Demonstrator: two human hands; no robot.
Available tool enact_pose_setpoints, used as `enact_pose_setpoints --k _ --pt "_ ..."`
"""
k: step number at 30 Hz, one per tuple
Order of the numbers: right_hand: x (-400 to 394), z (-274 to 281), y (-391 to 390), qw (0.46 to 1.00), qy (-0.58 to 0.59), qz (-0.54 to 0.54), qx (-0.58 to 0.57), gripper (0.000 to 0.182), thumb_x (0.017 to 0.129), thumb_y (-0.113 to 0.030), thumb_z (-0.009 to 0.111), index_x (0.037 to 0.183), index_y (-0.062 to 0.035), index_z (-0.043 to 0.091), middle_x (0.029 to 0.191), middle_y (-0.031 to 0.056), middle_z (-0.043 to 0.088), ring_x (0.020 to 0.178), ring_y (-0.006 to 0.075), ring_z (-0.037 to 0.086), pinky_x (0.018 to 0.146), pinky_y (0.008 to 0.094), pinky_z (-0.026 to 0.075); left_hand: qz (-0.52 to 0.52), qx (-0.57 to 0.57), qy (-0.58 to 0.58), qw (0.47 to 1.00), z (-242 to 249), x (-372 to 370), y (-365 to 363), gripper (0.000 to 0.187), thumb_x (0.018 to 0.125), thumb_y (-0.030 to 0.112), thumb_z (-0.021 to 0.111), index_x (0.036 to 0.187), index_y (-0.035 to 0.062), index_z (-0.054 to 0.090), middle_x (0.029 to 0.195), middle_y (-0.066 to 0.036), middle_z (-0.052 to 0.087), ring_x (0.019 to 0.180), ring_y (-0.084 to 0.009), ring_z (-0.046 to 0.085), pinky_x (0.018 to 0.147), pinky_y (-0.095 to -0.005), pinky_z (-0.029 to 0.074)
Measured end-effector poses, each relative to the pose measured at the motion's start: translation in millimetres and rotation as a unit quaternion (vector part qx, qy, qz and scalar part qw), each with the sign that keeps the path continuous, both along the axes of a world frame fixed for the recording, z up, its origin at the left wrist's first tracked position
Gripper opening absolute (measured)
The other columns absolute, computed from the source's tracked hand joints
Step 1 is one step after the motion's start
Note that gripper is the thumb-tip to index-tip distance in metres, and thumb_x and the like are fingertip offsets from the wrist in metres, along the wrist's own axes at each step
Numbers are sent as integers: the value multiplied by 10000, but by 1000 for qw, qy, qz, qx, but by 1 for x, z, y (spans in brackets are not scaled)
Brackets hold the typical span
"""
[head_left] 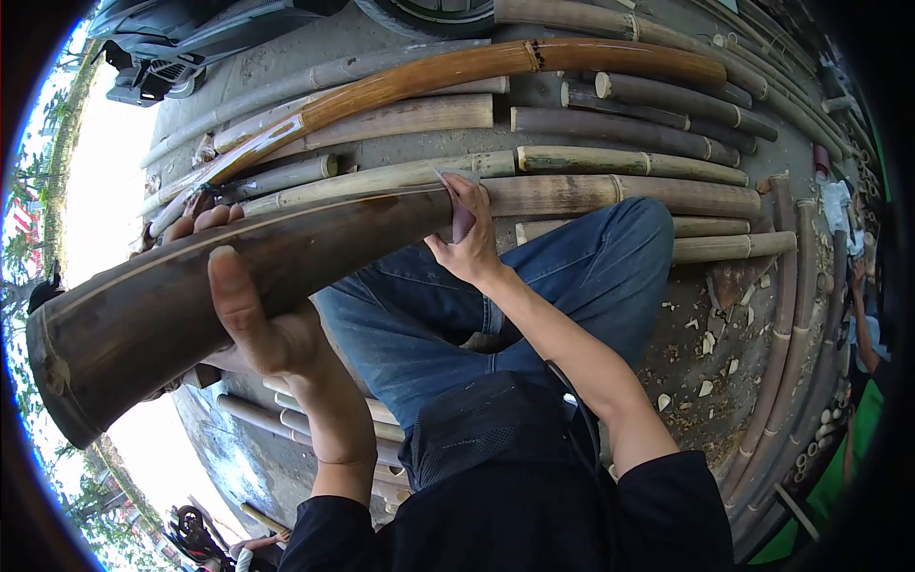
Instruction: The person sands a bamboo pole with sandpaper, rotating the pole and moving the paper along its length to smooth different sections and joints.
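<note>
1. A head-worn camera looked down, through a strongly curved fisheye lens, at a person seated outdoors in blue jeans and a black top.

2. A thick, dark bamboo pole lay across the person's lap. Its long axis ran from the lower left of the picture, where the cut butt end sat nearest the camera, up toward the right centre.

3. The left hand cupped the pole from beneath near the butt end. The thumb stood up against the near side and the fingers wrapped over the far side, closed in a grip on the pole.

4. The right hand sat farther along the same axis, toward the pole's far end. Its fingers were closed on a small piece of grey sandpaper, pressing it flat against the pole's upper surface.

5. So the pole lay directly under both hands, the left nearer the butt end and the camera, the right farther up its length.

6. Beyond the knees, many pale cut bamboo lengths lay side by side on the concrete ground, with one glossy orange-brown pole among them.

7. Pale wood chips were scattered on the ground to the right.

8. Another person's arm showed at the far right edge.
</note>
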State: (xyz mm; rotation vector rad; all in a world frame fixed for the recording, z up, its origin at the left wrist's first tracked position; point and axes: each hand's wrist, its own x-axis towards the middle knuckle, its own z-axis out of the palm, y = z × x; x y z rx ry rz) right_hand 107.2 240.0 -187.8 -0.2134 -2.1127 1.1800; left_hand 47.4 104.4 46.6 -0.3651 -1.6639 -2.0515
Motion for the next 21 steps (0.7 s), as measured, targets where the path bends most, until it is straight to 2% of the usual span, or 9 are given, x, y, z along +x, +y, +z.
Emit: enact_pose_setpoints --k 3,5,8,10,11,13,16,19,21 --pt "11 8 12 999 -10 49 -11 785 718 -178 796 1431 -51 492 1451 159 504 1340 377 486 1132 502 410 -63 28 15 998 -2 -10 -7 738 860 228 660 1441 -86 329 1251 -237 565 1151 -307 610 1118 -436 420" --pt "25 4 18 990 -55 119 -49 906 695 -191 793 1517 -78 429 1523 175 451 1403 389 433 1173 495 386 -113 35 12 993 -7 -20 -25 734 859 232 653 1451 -64 336 1249 -228 565 1160 -312 595 1120 -448 410" --pt "23 -60 38 978 -173 97 -62 985 684 -208 777 1579 -148 369 1569 177 410 1445 402 390 1221 491 340 -149 54 20 987 -12 -28 -40 719 859 245 635 1468 -14 352 1252 -218 564 1162 -328 580 1122 -482 399" --pt "22 -57 34 960 -266 66 -49 982 683 -212 777 1577 -187 374 1571 167 412 1469 396 370 1240 495 309 -133 66 32 988 -14 -33 -49 717 863 267 620 1496 56 358 1275 -210 559 1148 -346 581 1109 -523 411" --pt "20 -44 26 960 -268 63 -52 982 683 -212 777 1577 -187 374 1571 167 412 1469 396 370 1240 495 309 -137 63 28 988 -15 -38 -52 717 863 267 620 1496 56 358 1275 -210 559 1148 -346 581 1109 -523 411" --pt "17 14 11 978 -103 159 -87 969 690 -228 796 1567 -178 388 1568 170 417 1476 388 368 1244 483 307 -83 68 31 994 -17 -42 -57 589 870 318 617 1335 -29 516 1181 -228 583 1136 -358 587 1087 -585 431" --pt "13 34 1 982 -63 175 -33 940 696 -222 790 1554 -166 410 1570 156 419 1476 381 369 1248 472 306 -89 60 25 994 -17 -44 -63 687 859 301 617 1448 19 405 1229 -226 567 1137 -352 587 1080 -565 438" --pt "11 -57 31 976 -158 140 -52 907 704 -211 763 1544 -158 426 1571 141 422 1486 374 358 1258 505 282 -111 70 56 990 -21 -43 -70 807 833 301 637 1521 29 313 1247 -230 574 1141 -360 592 1091 -529 431" --pt "15 -55 28 973 -179 131 -61 915 696 -202 766 1544 -155 424 1570 136 423 1486 375 357 1259 513 276 -262 105 113 953 -28 -43 -83 851 808 307 659 1529 27 305 1244 -238 581 1127 -373 606 1098 -532 429"
